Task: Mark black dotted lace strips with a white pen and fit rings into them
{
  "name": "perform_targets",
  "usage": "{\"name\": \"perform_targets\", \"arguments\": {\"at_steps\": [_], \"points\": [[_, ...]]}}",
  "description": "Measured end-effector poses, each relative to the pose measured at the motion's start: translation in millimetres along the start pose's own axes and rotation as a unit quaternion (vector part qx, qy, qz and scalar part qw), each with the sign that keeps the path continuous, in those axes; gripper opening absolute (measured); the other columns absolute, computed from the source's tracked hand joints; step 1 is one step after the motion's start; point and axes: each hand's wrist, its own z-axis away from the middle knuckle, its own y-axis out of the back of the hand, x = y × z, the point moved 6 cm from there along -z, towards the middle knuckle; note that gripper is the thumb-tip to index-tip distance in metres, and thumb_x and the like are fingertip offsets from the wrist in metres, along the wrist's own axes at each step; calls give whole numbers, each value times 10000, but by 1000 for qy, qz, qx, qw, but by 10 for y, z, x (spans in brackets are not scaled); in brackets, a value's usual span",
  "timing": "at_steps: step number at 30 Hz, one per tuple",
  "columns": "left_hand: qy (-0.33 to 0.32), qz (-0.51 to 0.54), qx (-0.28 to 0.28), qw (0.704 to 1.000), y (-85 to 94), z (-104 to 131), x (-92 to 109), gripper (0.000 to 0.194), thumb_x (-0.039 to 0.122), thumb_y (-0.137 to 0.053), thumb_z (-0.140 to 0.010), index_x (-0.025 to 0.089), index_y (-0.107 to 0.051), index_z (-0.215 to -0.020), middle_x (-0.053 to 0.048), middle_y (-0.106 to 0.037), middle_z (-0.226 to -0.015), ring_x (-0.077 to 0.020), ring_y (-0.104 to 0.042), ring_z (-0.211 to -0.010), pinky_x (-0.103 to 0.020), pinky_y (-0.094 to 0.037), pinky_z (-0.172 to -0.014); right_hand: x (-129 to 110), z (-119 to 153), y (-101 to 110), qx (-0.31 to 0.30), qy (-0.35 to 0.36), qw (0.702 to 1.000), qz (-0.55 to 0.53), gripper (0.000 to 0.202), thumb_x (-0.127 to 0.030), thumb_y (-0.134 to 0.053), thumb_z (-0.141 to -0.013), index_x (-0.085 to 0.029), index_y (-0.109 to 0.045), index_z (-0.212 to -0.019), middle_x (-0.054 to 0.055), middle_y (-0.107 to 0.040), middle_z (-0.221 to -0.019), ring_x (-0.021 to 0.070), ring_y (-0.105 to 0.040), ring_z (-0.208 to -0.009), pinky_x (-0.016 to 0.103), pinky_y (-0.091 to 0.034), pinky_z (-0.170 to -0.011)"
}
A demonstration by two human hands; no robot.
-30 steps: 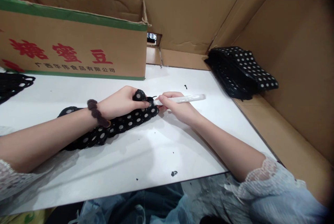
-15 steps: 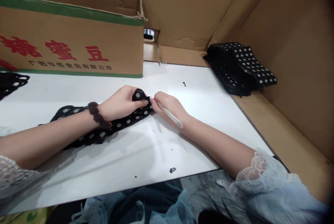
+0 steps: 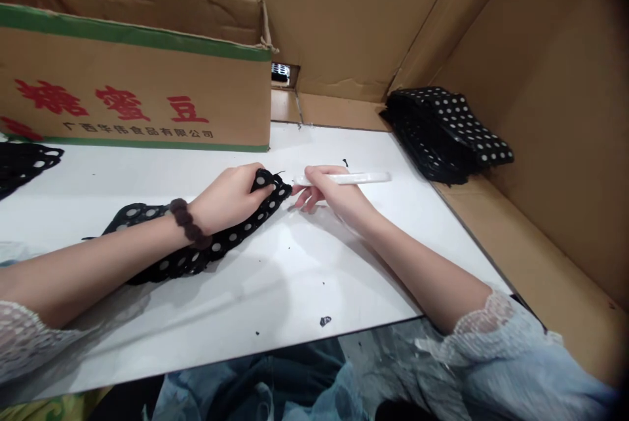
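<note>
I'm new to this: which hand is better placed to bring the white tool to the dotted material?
Likely the right hand: it holds the white tool near the dotted material, which the left hand grips.

Just behind the left hand (image 3: 228, 201), a fuzzy dark brown band (image 3: 189, 223), bulging in bead-like lumps, circles the wrist. Farther back from that hand, the left sleeve (image 3: 24, 336) ends in white openwork lace. Well behind the right hand (image 3: 331, 188), the right sleeve (image 3: 525, 362) is pale blue and loose, edged in sheer, scalloped white lace (image 3: 484, 316). Nearer the body than both hands, dark blue clothing (image 3: 255, 372) shows beside lighter blue folds (image 3: 339, 395).
</note>
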Motion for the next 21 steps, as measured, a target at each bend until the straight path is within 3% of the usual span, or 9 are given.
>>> {"name": "perform_targets", "arguments": {"at_steps": [6,14,21], "points": [[-9,28,-22,999,-1,18,27,297,448,-461,-749,172,-559,-791,-24,-621,-751,-182,-549,-688,-259,-360,-599,-22,12,-7,-22,19,998,60,335,-389,-452,-809,-121,-614,-690,70,-649,-705,107,-579,-600,220,-459,-576],[25,72,-53,996,1,20,-21,253,400,-504,-715,161,-587,-726,-7,-625,-704,-167,-548,-659,-256,-377,-596,-47,41,-83,-40,27,996,75,321,-356,-408,-834,-124,-602,-725,73,-655,-763,115,-594,-687,225,-453,-635],[33,155,-103,982,-41,9,-35,238,389,-516,-696,158,-568,-678,2,-584,-667,-151,-509,-623,-249,-364,-556,-75,28,-109,-19,108,971,212,314,-360,-383,-845,-151,-580,-717,39,-600,-771,117,-541,-718,245,-405,-675]]}}
